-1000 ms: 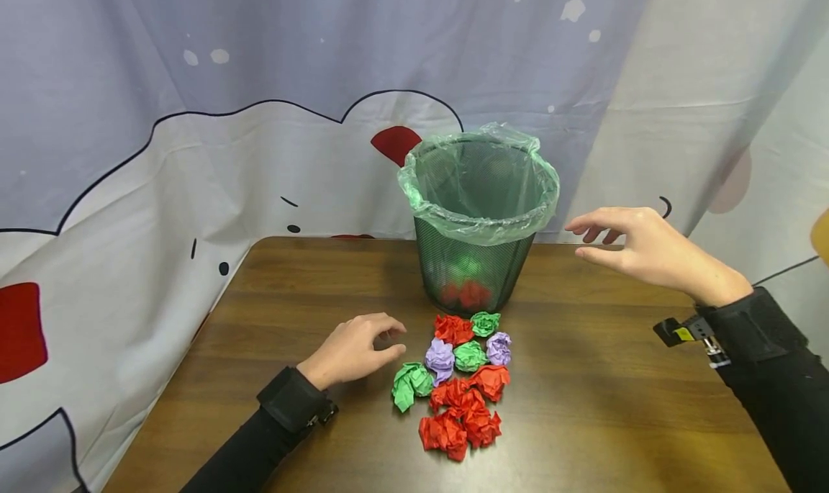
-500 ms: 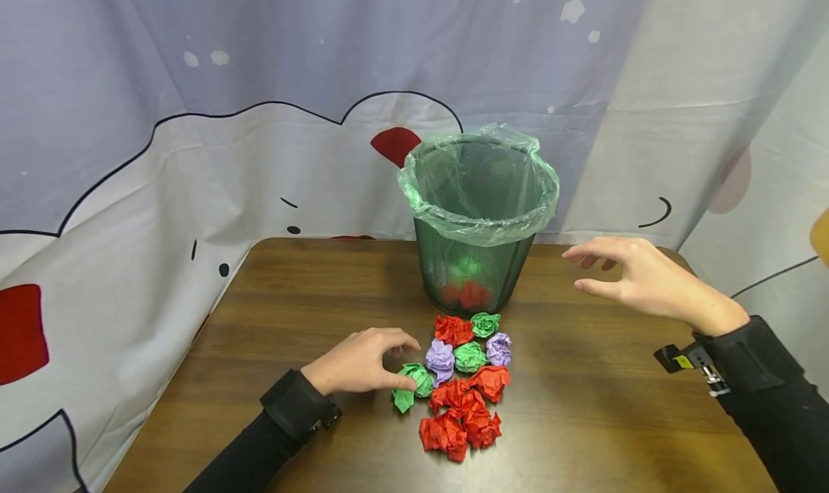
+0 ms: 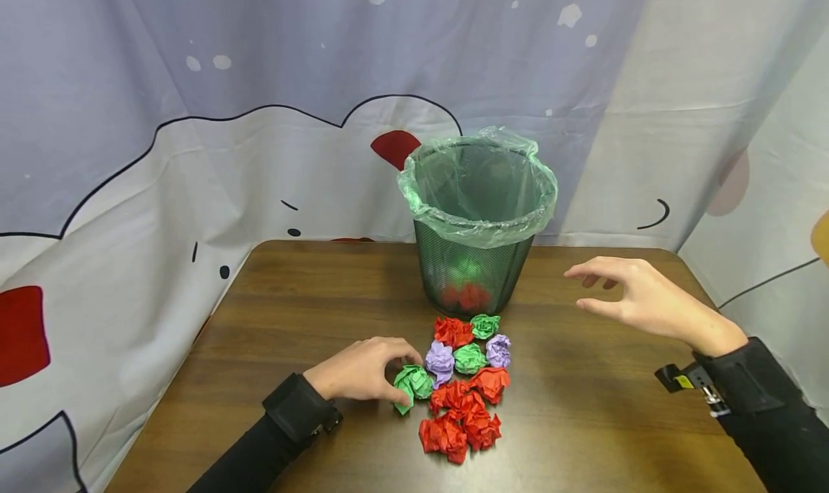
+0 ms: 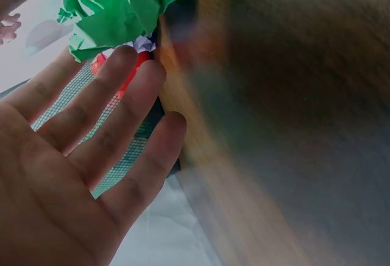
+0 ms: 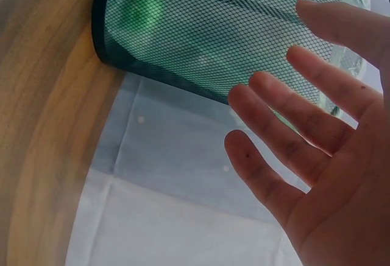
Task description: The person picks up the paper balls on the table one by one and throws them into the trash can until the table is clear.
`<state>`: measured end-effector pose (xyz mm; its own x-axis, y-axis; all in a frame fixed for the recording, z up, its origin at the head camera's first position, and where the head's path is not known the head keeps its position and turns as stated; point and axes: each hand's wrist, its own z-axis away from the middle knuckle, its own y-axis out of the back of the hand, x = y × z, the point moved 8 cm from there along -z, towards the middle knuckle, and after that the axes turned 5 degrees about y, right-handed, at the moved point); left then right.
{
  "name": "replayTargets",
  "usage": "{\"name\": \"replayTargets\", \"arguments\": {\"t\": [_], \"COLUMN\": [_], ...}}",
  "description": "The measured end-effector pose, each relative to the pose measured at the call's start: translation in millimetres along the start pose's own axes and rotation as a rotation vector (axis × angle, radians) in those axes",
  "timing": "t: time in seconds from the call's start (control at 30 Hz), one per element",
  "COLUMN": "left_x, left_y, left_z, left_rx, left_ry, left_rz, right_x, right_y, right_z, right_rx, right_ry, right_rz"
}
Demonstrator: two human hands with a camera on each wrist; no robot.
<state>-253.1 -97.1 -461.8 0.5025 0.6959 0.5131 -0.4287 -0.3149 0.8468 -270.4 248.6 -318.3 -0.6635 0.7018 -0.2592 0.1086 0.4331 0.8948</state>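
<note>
My left hand [image 3: 365, 371] is at the leftmost crumpled green paper ball [image 3: 414, 383], thumb in front and fingers behind it. In the left wrist view the fingers [image 4: 143, 86] are fairly straight and the green paper ball [image 4: 125, 10] is by the fingertips; a firm pinch does not show. Purple paper balls [image 3: 440, 362], green ones [image 3: 470, 358] and red ones [image 3: 444, 437] lie to the right of it on the table. My right hand [image 3: 637, 295] hovers over the table's right side, fingers loosely bent, holding nothing.
A black mesh wastebasket [image 3: 476, 263] with a green plastic liner [image 3: 479, 230] stands at the table's back, red and green paper balls inside. A printed curtain [image 3: 291, 169] hangs behind the wooden table [image 3: 285, 291].
My left hand has moved right and down, and its thumb and fingers now surround the green paper ball. My right hand has sunk lower. The paper balls look unmoved.
</note>
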Motion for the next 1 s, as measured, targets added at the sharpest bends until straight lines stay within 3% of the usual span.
{"name": "replayTargets", "arguments": {"t": [0.23, 0.47, 0.67, 1.0], "left_x": [-0.6, -2.5, -0.2, 2.1], "left_y": [-1.1, -3.2, -3.1, 6.0], "left_z": [-1.7, -4.7, -5.7, -6.8], "left_rx": [0.015, -0.007, -0.002, 0.046], "left_ry": [0.003, 0.019, -0.012, -0.045], "left_rz": [-0.028, 0.025, 0.075, 0.043], "right_x": [3.9, 7.7, 10.4, 11.8], "right_y": [-9.6, -19.4, -30.3, -44.0], "right_z": [5.5, 10.5, 15.3, 22.6], "right_rx": [-0.016, -0.034, -0.047, -0.043], "right_ry": [0.004, -0.008, -0.011, -0.017], "right_rz": [-0.008, -0.021, -0.056, -0.087]}}
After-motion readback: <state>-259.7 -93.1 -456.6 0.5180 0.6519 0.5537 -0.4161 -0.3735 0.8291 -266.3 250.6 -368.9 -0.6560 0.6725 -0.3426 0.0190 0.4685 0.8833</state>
